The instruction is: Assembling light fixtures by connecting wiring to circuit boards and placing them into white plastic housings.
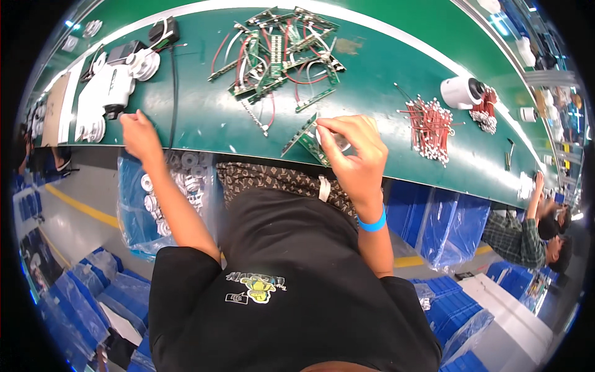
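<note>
My right hand (350, 152) is closed on a small white round part (328, 137) at the near edge of the green conveyor belt (384, 87), with a narrow green circuit board (304, 137) lying under it. My left hand (139, 133) reaches far left, fingers pinched at the belt's near edge beside a white camera-like housing (108, 90). A heap of green circuit boards with red and white wires (279, 53) sits beyond both hands.
A bundle of red wires (431, 127) and a white cylindrical housing (462, 92) lie to the right. A plastic bag of white round parts (167, 192) hangs below the belt. Blue bins (446, 217) stand on the floor. Another person (533, 232) works at right.
</note>
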{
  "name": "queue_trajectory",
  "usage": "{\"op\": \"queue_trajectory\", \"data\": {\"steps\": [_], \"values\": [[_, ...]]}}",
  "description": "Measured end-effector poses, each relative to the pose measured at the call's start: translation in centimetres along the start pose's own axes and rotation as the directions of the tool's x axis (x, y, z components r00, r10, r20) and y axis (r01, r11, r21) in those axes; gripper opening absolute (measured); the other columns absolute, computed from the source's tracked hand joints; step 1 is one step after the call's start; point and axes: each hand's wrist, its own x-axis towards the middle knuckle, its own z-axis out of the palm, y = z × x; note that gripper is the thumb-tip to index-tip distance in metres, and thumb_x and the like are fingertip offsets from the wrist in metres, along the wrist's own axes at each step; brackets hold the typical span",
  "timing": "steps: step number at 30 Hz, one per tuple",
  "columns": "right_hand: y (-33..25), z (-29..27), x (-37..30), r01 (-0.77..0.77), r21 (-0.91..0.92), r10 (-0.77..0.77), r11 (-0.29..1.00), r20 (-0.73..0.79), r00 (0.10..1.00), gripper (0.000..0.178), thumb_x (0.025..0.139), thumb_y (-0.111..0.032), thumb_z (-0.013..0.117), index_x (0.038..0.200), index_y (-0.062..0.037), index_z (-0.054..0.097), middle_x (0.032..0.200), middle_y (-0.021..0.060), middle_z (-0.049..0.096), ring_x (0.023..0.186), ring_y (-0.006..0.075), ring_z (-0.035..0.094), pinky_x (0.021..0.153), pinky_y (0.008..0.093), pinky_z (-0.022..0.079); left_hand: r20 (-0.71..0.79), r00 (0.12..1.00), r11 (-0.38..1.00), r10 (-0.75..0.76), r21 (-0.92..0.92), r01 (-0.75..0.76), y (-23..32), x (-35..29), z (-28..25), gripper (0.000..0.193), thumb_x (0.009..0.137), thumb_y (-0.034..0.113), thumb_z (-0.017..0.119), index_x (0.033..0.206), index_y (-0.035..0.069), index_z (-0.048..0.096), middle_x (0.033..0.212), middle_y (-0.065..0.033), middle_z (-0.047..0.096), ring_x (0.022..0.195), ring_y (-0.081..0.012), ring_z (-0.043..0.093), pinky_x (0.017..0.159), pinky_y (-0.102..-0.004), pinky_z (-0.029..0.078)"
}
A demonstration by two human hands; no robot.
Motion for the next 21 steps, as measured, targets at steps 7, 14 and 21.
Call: {"op": "queue_trajectory", "data": {"steps": [7, 14, 21], "values": [[0.4, 0.4, 0.2, 0.045, -0.016, -0.045, 0.999, -0.021, 0.999, 0.014, 0.073, 0.002, 0.073, 0.086, -0.0031, 0.07, 0.079, 0.007, 0.067, 0.069, 0.0179, 0.06, 0.066, 0.0284, 0.045, 0.153, 0.918, 0.912, 0.366, 0.137, -0.387, 3.4, -2.9, -3.9, 0.005, 0.089, 0.01, 0.048, 0.088, 0.006, 0.05, 0.079, -0.0187, 0.064, 0.071, -0.0402, 0.064, 0.06, -0.0497, 0.051], [0.4, 0.1, -0.1, 0.034, -0.045, -0.034, 0.998, -0.005, 0.999, 0.013, 0.073, 0.002, 0.072, 0.085, -0.0032, 0.07, 0.077, 0.0067, 0.066, 0.065, 0.0179, 0.058, 0.064, 0.0293, 0.044, 0.139, 0.927, 0.467, 0.348, -0.883, -0.043, 13.3, -8.6, -11.3, 0.04, 0.088, 0.015, 0.064, 0.125, 0.005, 0.052, 0.11, -0.0094, 0.06, 0.09, -0.0169, 0.06, 0.078, -0.0324, 0.049], [1.5, -0.1, 0.5, 0.005, 0.06, -0.005, 0.998, -0.012, 1.0, 0.017, 0.074, -0.003, 0.074, 0.091, -0.0034, 0.071, 0.086, 0.009, 0.069, 0.08, 0.0234, 0.064, 0.074, 0.0329, 0.048, 0.56, 0.41, 0.119, 0.719, -0.682, 0.722, 15.6, -16.3, -9.2, 0.041, 0.093, 0.012, 0.062, 0.128, -0.007, 0.052, 0.116, -0.0114, 0.063, 0.104, -0.0157, 0.061, 0.092, -0.0284, 0.048]]}}
